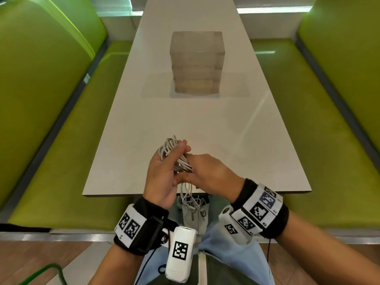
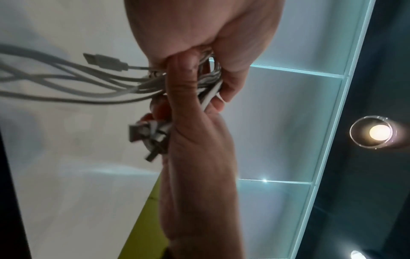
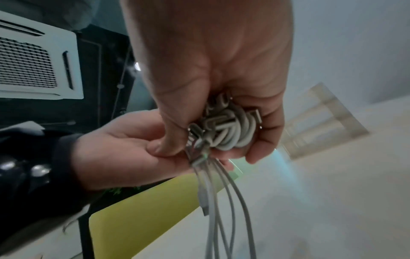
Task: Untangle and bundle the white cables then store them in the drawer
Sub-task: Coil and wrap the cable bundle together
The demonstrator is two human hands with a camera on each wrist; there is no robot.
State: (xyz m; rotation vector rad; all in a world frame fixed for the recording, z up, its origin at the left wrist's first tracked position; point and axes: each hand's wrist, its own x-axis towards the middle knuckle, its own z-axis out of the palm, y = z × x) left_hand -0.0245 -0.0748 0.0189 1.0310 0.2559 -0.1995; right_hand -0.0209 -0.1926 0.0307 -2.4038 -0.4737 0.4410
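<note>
- Here, from the head view, we hold the white cables (image 1: 174, 155) in the air over the near edge of the worktop (image 1: 195, 120). Our left hand (image 1: 164, 171) is wrapped round the coiled part and our right hand (image 1: 209, 173) closes on it from the right; loose tails hang below the edge. The clear drawer unit (image 1: 197, 62) stands well apart, farther along the worktop, all drawers seemingly closed.
- Next, from the left wrist, our left thumb clamps the strands, while USB plugs (image 2: 104, 62) stick out bare.
- Lastly, from the right wrist, our right fingers (image 3: 264, 140) curl round the tight coil (image 3: 226, 129), tails drooping beneath.
- We judge the cables light, limp and springy: a slack grip lets loops slide free. Best held across the coil's middle, never by plugs or tails.
</note>
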